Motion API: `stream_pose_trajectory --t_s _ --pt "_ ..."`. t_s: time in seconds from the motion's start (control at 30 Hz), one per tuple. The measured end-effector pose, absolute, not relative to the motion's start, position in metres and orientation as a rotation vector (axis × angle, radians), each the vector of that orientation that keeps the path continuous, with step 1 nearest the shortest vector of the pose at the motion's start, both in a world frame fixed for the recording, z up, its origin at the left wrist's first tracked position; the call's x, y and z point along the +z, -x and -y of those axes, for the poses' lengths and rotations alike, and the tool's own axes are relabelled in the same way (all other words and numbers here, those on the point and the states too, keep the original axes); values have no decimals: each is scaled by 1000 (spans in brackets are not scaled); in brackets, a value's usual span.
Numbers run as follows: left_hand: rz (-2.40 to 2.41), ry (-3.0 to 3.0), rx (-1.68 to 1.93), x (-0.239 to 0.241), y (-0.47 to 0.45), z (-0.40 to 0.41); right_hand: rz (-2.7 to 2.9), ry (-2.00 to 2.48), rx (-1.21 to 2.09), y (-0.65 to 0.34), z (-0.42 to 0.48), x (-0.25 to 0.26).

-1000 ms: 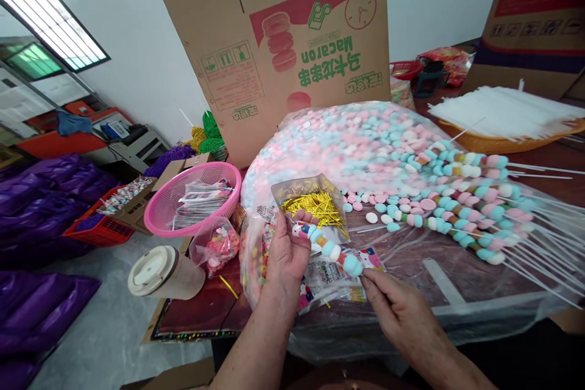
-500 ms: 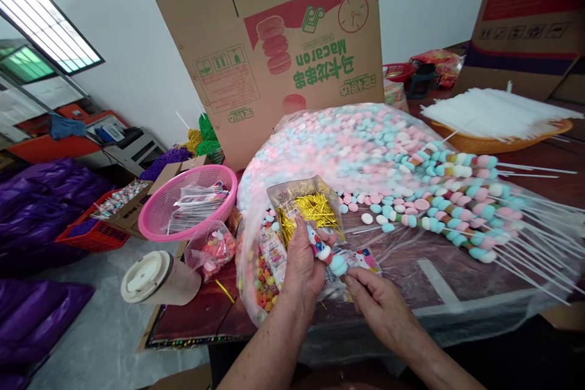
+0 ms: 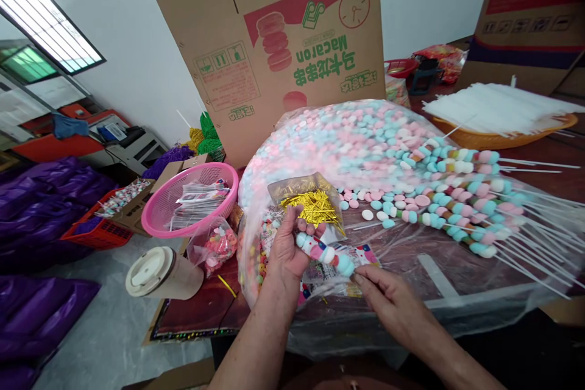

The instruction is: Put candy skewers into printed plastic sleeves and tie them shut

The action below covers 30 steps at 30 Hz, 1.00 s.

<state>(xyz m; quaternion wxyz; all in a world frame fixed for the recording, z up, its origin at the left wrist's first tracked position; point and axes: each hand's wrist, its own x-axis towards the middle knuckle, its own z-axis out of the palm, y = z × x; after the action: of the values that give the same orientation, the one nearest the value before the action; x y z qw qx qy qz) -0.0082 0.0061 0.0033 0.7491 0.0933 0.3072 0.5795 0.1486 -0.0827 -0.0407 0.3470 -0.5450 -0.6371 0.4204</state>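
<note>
My left hand [image 3: 287,245] is closed round the top end of a marshmallow skewer [image 3: 325,252] of blue, pink and white pieces. My right hand [image 3: 389,304] pinches the skewer's lower end near its last blue piece. Under the skewer lie printed cartoon wrappers [image 3: 347,263]. Just behind my left hand sits a clear bag of gold twist ties [image 3: 314,202]. To the right lies a pile of finished skewers [image 3: 461,201] with white sticks pointing right.
A big clear bag of pink and blue marshmallows [image 3: 347,140] lies before an upside-down Macaron carton [image 3: 283,49]. A pink basket [image 3: 192,198] of wrappers, a lidded cup [image 3: 162,273] and a small candy bag [image 3: 218,245] stand left. An orange tray of white sticks [image 3: 498,116] is far right.
Both hands dipped lower with the skewer, then came back up. The skewer now lies more level between my hands, slightly lower than a second ago.
</note>
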Motion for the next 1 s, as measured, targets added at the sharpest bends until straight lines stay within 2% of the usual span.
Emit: stream_pose_trajectory --t_s 0.1,0.17,0.2,0.43,0.5,0.6,0.67,0.87,0.93,1.0 --pt "-817 -74 1265 2 0 -4 1879 1445 297 -149 87 -54" --pt "-907 -49 1262 0 -4 -2 1949 1434 48 -147 89 -59" --pt "-940 -48 1263 -1 -6 0 1970 1422 31 -145 89 -60" --pt "-976 -53 1274 -1 -10 5 1887 1323 589 -141 81 -48" --pt "-985 -55 1297 -1 -15 8 1870 1363 521 -139 82 -52" --pt "-1006 -12 1324 -5 -27 15 1886 1437 250 -132 83 -62" --pt "-1000 -1 1300 -10 -33 20 1910 1438 263 -130 83 -65" --pt "-924 -120 1110 -19 -22 20 1771 1329 937 -137 73 -48" --pt "-889 -123 1160 -17 -15 14 1770 1317 1013 -139 73 -45" --pt "-854 -128 1212 -13 -10 9 1818 1344 942 -139 77 -47"
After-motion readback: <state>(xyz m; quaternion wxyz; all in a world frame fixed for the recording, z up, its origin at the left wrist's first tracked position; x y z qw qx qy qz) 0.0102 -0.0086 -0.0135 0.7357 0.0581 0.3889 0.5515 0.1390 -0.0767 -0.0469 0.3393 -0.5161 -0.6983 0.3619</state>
